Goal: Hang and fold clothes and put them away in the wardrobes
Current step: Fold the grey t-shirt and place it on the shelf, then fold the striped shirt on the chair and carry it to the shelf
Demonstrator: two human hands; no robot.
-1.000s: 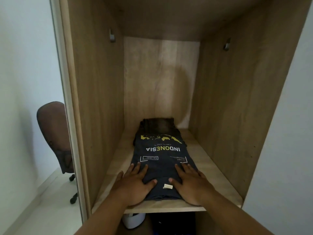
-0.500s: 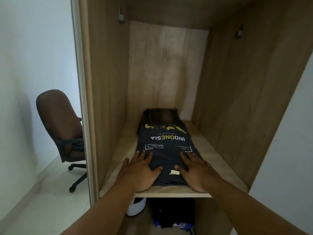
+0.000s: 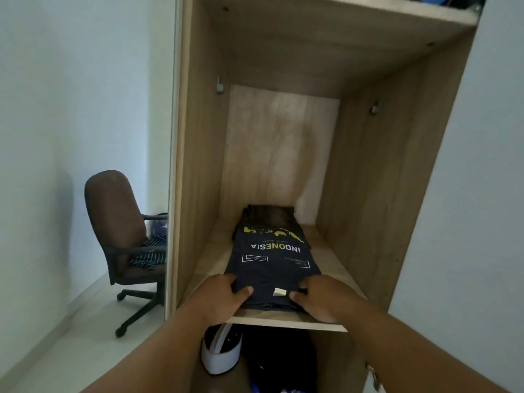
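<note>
Folded dark shirt (image 3: pixel 272 268) lies on wardrobe shelf (image 3: pixel 334 259). Left hand (image 3: pixel 224 299) and right hand (image 3: pixel 323 300) grasp near edge, fingers curled round it.

**Setting: room in a home, likely a bedroom**

A wooden wardrobe (image 3: pixel 368 180) held a folded dark T-shirt (image 3: pixel 272 268) on a shelf (image 3: pixel 286 321). A brown swivel chair (image 3: pixel 119 231) with clothes on its seat stood beside it, against plain white walls (image 3: pixel 71 95).
</note>
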